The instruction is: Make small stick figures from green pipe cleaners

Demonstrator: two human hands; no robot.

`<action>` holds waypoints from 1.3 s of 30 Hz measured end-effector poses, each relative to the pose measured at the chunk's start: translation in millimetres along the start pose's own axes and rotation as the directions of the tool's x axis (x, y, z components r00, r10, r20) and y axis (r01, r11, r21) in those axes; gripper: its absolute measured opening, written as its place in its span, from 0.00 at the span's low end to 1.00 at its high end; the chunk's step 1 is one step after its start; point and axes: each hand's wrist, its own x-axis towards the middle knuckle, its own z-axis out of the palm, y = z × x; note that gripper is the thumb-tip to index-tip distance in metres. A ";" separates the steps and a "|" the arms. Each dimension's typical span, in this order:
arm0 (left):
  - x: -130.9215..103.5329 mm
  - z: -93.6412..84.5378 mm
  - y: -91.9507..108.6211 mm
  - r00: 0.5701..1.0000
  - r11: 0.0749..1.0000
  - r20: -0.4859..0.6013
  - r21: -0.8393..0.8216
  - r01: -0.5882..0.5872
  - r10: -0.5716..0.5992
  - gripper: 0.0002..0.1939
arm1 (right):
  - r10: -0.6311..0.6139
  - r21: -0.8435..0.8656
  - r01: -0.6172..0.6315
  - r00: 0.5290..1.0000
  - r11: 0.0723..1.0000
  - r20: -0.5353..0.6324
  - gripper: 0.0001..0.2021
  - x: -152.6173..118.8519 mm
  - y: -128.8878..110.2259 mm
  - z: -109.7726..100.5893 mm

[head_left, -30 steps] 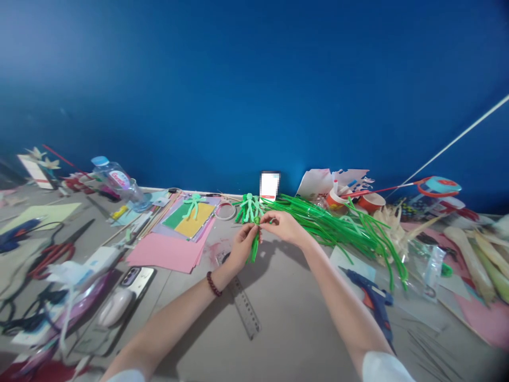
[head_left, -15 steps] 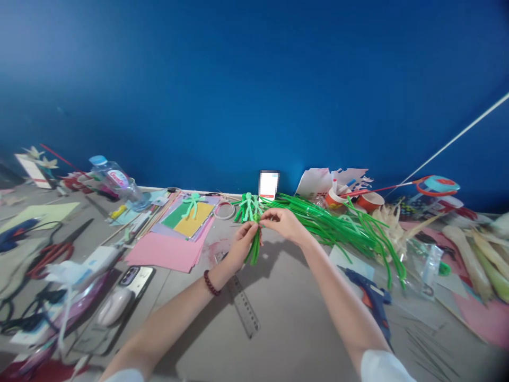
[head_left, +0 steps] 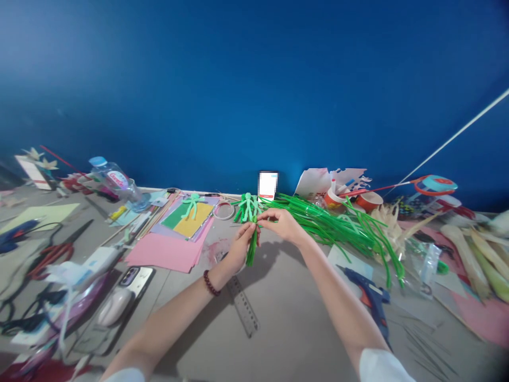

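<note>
Blue wall [head_left: 254, 95] behind table [head_left: 294, 318]. Beyond ruler [head_left: 243, 309]: left hand [head_left: 239, 247] pinches bundle [head_left: 251, 252], partly finger-covered; right hand [head_left: 283, 224] at its tip, grip indiscernible.

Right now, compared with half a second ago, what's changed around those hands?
The loose ends of the green bundle, fanned out then, now sit closer together. Nothing was visibly let go: the left hand still grips the bundle, and the right hand stays by its upper end. The ruler and glue gun lie as they were.
</note>
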 end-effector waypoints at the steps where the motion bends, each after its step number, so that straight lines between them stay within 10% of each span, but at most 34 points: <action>1: -0.1 1.0 1.4 1.000 0.998 0.002 -0.049 0.027 -0.027 0.14 | -0.004 0.022 0.004 1.000 1.000 -0.003 0.08 0.2 0.0 0.5; 10: -4.1 2.8 18.2 0.962 0.956 0.208 -0.196 0.218 -0.177 0.14 | -0.057 0.119 0.055 0.998 0.991 0.012 0.08 0.9 -0.5 1.4; 23: 7.9 -5.3 8.4 0.997 0.997 -0.063 0.058 -0.043 0.047 0.18 | -0.095 -0.029 0.093 0.992 0.995 -0.087 0.05 -1.8 -8.0 5.3; 32: 5.9 -6.1 0.5 0.995 0.983 0.069 -0.165 0.083 -0.073 0.17 | -0.080 -0.029 0.077 0.990 0.997 -0.115 0.07 3.2 2.6 4.6; 39: 3.8 -0.6 12.2 0.971 0.951 0.208 -0.257 0.172 -0.120 0.14 | 0.089 0.296 -0.089 0.996 0.951 0.012 0.11 2.0 1.0 6.4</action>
